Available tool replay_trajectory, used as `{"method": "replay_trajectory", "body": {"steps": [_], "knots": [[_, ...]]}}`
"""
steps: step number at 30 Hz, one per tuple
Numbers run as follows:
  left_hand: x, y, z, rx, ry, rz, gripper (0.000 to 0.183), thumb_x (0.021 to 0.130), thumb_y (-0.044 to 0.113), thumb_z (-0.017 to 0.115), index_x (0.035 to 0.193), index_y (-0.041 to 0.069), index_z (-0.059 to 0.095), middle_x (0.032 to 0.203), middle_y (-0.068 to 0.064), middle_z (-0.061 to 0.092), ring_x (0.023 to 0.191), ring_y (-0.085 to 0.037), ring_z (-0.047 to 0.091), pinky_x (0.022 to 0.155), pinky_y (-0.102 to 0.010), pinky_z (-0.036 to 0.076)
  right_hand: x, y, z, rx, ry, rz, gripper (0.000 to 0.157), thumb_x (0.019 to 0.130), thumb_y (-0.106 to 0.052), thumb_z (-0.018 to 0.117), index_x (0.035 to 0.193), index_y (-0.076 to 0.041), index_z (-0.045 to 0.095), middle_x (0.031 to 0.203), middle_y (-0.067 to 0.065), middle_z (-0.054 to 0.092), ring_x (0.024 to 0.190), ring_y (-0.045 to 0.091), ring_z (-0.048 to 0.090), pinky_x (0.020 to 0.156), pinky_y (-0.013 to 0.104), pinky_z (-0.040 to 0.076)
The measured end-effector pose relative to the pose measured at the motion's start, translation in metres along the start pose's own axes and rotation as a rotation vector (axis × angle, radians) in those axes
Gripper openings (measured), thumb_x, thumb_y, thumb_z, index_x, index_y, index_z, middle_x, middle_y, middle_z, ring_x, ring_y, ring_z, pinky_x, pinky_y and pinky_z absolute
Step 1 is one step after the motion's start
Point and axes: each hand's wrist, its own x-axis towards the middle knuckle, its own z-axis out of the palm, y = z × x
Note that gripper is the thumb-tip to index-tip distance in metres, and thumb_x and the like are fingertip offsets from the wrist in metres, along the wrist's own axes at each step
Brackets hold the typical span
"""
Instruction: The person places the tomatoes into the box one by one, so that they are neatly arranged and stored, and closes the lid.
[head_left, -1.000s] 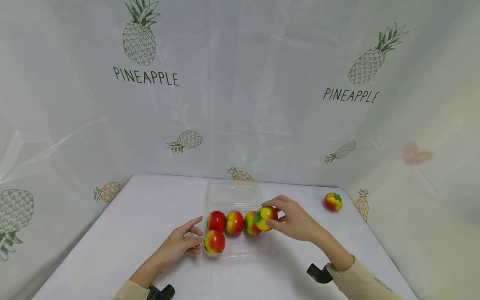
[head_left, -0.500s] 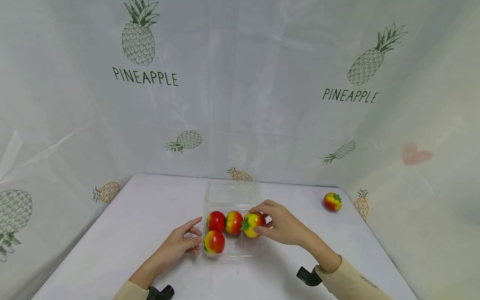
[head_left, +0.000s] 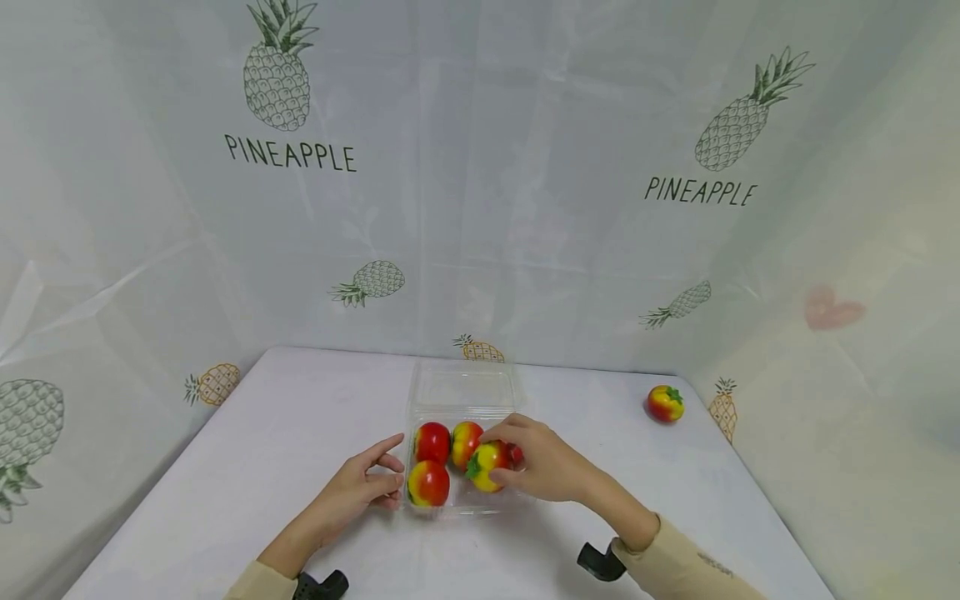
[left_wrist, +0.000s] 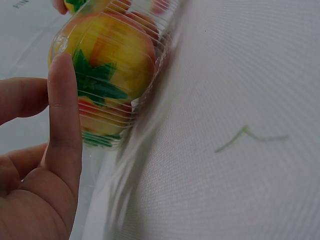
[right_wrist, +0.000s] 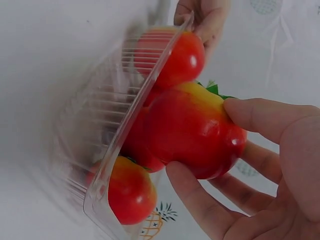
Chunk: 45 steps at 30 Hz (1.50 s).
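Observation:
A clear plastic box (head_left: 480, 510) lies open on the table, holding several glossy red-and-yellow fruits with green leafy tops. Two of them, a far-left fruit (head_left: 432, 442) and a near-left fruit (head_left: 429, 483), stand along its left side. My right hand (head_left: 542, 462) grips another fruit (head_left: 489, 467) between thumb and fingers, over the front middle of the box. Behind those fingers a further fruit (head_left: 515, 454) is mostly hidden. At the box's left wall is my left hand (head_left: 356, 492); in the left wrist view its thumb (left_wrist: 64, 110) touches the ribbed plastic with a fruit (left_wrist: 110, 55) behind it.
The box's clear lid (head_left: 465, 387) is folded back toward the rear. One more fruit (head_left: 665, 403) sits at the far right of the white table (head_left: 247, 467). A pineapple-printed cloth (head_left: 480, 208) hangs behind and at the sides.
My right hand has carried its fruit leftward and toward me, from the box's right edge to its front middle. The left hand stays in place.

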Motion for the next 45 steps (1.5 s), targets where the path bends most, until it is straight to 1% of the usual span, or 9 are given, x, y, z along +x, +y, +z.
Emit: {"method": "replay_trajectory", "body": {"steps": [6, 12, 17, 23, 26, 32, 37, 45], "knots": [[-0.001, 0.000, -0.001, 0.004, -0.004, 0.004, 0.077, 0.102, 0.016, 0.072, 0.166, 0.004, 0.031, 0.125, -0.018, 0.052, 0.084, -0.024, 0.069, 0.080, -0.031, 0.065, 0.003, -0.002, 0.007, 0.000, -0.017, 0.015, 0.038, 0.095, -0.019, 0.083, 0.131, -0.013, 0.072, 0.127, 0.001, 0.064, 0.107, 0.014, 0.061, 0.089, 0.017, 0.057], [-0.001, 0.001, -0.001, 0.006, -0.004, 0.005, 0.077, 0.102, 0.016, 0.072, 0.166, 0.004, 0.031, 0.125, -0.018, 0.052, 0.084, -0.023, 0.069, 0.080, -0.030, 0.065, 0.007, -0.006, 0.014, -0.020, -0.032, 0.021, 0.037, 0.094, -0.019, 0.082, 0.130, -0.014, 0.074, 0.125, 0.001, 0.064, 0.111, 0.014, 0.060, 0.094, 0.019, 0.056], [-0.001, 0.001, -0.001, 0.003, -0.002, 0.003, 0.077, 0.101, 0.016, 0.072, 0.166, 0.004, 0.032, 0.125, -0.019, 0.052, 0.085, -0.023, 0.069, 0.080, -0.031, 0.065, 0.010, -0.007, 0.019, -0.052, -0.043, 0.016, 0.038, 0.094, -0.021, 0.081, 0.131, -0.015, 0.074, 0.121, 0.000, 0.064, 0.110, 0.014, 0.057, 0.094, 0.022, 0.057], [-0.001, 0.000, 0.000, 0.008, 0.000, -0.001, 0.077, 0.101, 0.016, 0.073, 0.165, 0.004, 0.032, 0.125, -0.019, 0.052, 0.086, -0.023, 0.070, 0.080, -0.031, 0.065, 0.012, -0.007, 0.023, -0.068, -0.054, 0.009, 0.038, 0.094, -0.023, 0.082, 0.131, -0.016, 0.074, 0.118, -0.001, 0.064, 0.108, 0.012, 0.057, 0.092, 0.020, 0.056], [-0.001, 0.000, 0.000, 0.008, 0.000, 0.001, 0.077, 0.101, 0.016, 0.073, 0.165, 0.004, 0.032, 0.124, -0.020, 0.052, 0.086, -0.024, 0.069, 0.080, -0.031, 0.065, 0.013, -0.006, 0.025, -0.082, -0.057, 0.015, 0.038, 0.094, -0.025, 0.082, 0.131, -0.017, 0.074, 0.120, -0.001, 0.064, 0.108, 0.011, 0.058, 0.092, 0.021, 0.056], [-0.001, -0.001, -0.001, 0.008, -0.001, 0.003, 0.077, 0.101, 0.016, 0.073, 0.165, 0.004, 0.033, 0.124, -0.020, 0.052, 0.087, -0.024, 0.069, 0.080, -0.032, 0.065, 0.015, -0.007, 0.029, -0.101, -0.064, 0.024, 0.038, 0.093, -0.026, 0.083, 0.130, -0.019, 0.074, 0.124, -0.001, 0.065, 0.112, 0.012, 0.058, 0.096, 0.025, 0.058], [0.000, -0.002, -0.001, 0.003, -0.004, -0.003, 0.077, 0.101, 0.016, 0.073, 0.166, 0.006, 0.033, 0.125, -0.020, 0.052, 0.087, -0.024, 0.069, 0.081, -0.032, 0.065, 0.016, -0.009, 0.032, -0.098, -0.073, 0.028, 0.038, 0.093, -0.027, 0.083, 0.129, -0.019, 0.075, 0.122, -0.001, 0.064, 0.108, 0.010, 0.059, 0.094, 0.023, 0.058], [0.000, -0.001, 0.000, 0.003, -0.001, -0.006, 0.077, 0.101, 0.017, 0.074, 0.166, 0.006, 0.033, 0.125, -0.019, 0.052, 0.086, -0.024, 0.069, 0.081, -0.031, 0.065, 0.018, -0.012, 0.037, -0.137, -0.071, 0.027, 0.038, 0.092, -0.026, 0.086, 0.128, -0.018, 0.075, 0.120, -0.002, 0.064, 0.106, 0.009, 0.059, 0.093, 0.023, 0.058]]}}
